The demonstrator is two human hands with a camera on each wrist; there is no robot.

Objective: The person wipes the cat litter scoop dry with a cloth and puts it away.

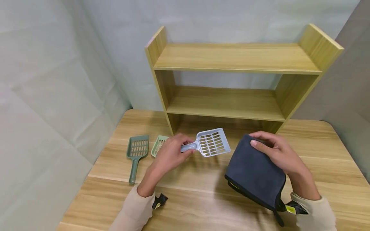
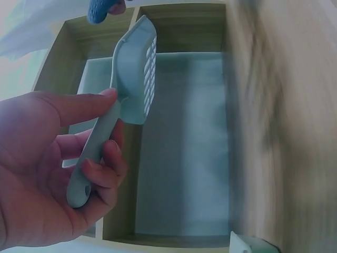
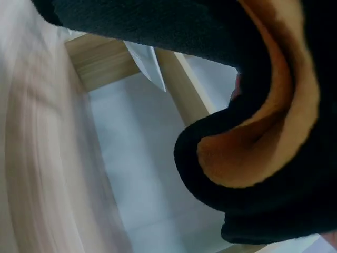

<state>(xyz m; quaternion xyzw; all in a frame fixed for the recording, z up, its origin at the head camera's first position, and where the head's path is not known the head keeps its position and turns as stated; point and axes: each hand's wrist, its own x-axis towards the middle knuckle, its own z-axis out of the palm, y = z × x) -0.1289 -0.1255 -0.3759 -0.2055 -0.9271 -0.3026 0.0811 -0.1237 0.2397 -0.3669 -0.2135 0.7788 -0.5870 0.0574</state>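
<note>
The blue scoop (image 1: pixel 213 142) is gripped by its handle in the left hand (image 1: pixel 172 149), above the table (image 1: pixel 199 195). The cloth (image 1: pixel 254 173) is grasped by the right hand (image 1: pixel 278 152). Leftward, 2 green scoops (image 1: pixel 135 158) are laid, 1 partly hidden by the left hand.

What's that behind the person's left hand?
A light green scoop on the table. Part of its slotted head shows past the left hand, which grips a pale blue scoop; the rest is covered, so any handle cannot be seen.
</note>
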